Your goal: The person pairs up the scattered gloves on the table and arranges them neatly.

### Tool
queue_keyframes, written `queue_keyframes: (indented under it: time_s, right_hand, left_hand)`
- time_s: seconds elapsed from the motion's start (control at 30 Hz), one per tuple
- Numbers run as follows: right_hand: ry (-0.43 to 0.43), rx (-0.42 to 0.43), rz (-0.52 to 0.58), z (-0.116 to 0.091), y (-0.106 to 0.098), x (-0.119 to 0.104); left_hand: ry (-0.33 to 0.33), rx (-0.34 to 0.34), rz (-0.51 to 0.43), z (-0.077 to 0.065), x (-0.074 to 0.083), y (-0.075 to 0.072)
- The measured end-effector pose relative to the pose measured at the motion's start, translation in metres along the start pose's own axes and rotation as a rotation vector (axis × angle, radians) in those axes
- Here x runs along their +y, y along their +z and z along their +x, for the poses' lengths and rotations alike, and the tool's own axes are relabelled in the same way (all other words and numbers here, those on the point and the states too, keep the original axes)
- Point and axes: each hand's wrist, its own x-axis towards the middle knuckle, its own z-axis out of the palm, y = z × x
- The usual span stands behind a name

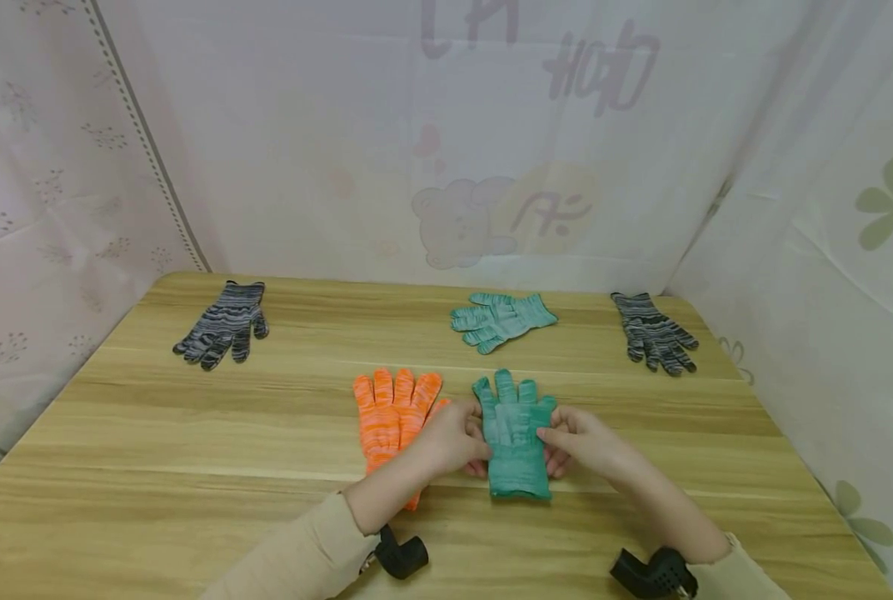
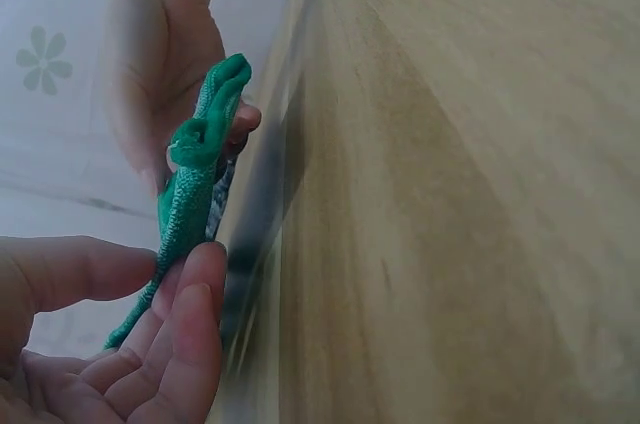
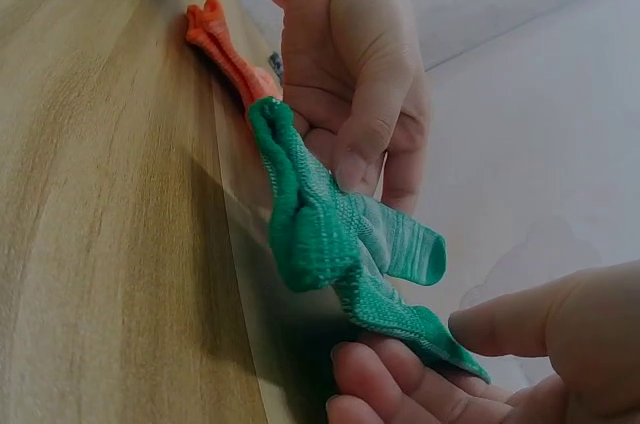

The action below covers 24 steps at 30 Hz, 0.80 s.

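A green knit glove (image 1: 517, 454) is held between both hands near the middle of the table, fingers pointing away and cuff toward the person. My left hand (image 1: 450, 437) pinches its left edge between thumb and fingers. On the opposite edge, my right hand (image 1: 585, 442) grips with the thumb on top and fingers beneath. In the left wrist view, the green glove (image 2: 190, 194) is seen edge-on, tilted over the wood. The right wrist view shows its folded cuff (image 3: 305, 224) and a shadow below. An orange glove (image 1: 379, 425) lies left of it, partly hidden by the left forearm.
At the back of the wooden table (image 1: 266, 517) lie a light green glove (image 1: 501, 321) and, by the right corner, a grey-black glove (image 1: 651, 332). Another grey-black glove (image 1: 227, 323) rests at the back left. Printed curtains (image 1: 304, 150) rise behind and at the sides.
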Motion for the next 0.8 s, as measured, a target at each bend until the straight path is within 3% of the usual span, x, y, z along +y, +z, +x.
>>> queue_keyframes:
  time_s: [0.4, 0.8]
  right_hand:
    - [0.043, -0.011, -0.016, 0.004, 0.000, 0.008]
    - [0.048, -0.008, -0.039, 0.004, -0.002, 0.012]
  left_hand:
    - [-0.074, 0.020, 0.023, 0.001, -0.005, 0.005]
    - [-0.095, 0.027, 0.032, 0.003, -0.007, 0.006]
